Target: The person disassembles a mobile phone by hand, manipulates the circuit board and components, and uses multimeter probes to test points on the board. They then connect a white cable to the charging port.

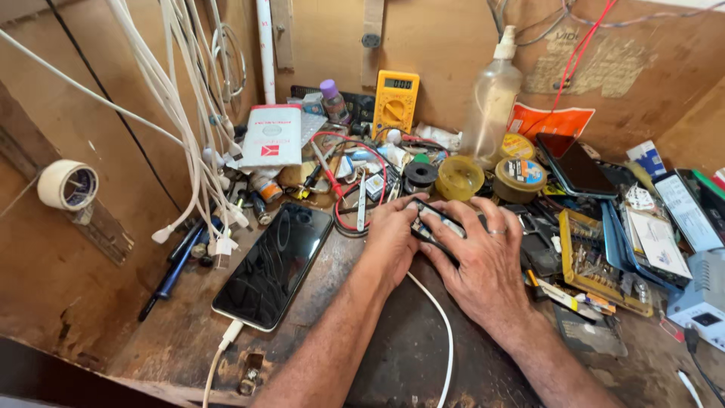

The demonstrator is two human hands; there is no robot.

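Hands meet over a small dark phone (436, 221) at the middle of the counter (189, 332). Left hand (393, 236) grips its near-left end, fingers curled around the edge. Right hand (483, 261) lies over its right part, fingers spread and pressing down, a ring on one finger. So I see both hands grasping the same phone; it sits tilted, one end toward the clutter at the back.

A white cable (442, 325) runs from under the hands toward me, between the forearms.

Left of the hands, well apart, a larger phone (273, 264) lies flat, screen up and dark, a white plug in its near end. A blue pen (172, 273) lies further left, beside hanging white cables (181, 113). A tape roll (68, 184) hangs on the left wall.

Behind the hands: a yellow multimeter (396, 102) propped against the back wall, a clear spray bottle (492, 98), a white pouch (270, 136), a yellow-green tin (458, 177) and a black spool (419, 175). Red wire (347, 181) loops just beside the left hand.

Right of the hands: a yellow bit tray (600, 268), near the right wrist, and another dark phone (578, 166) leaning further back.
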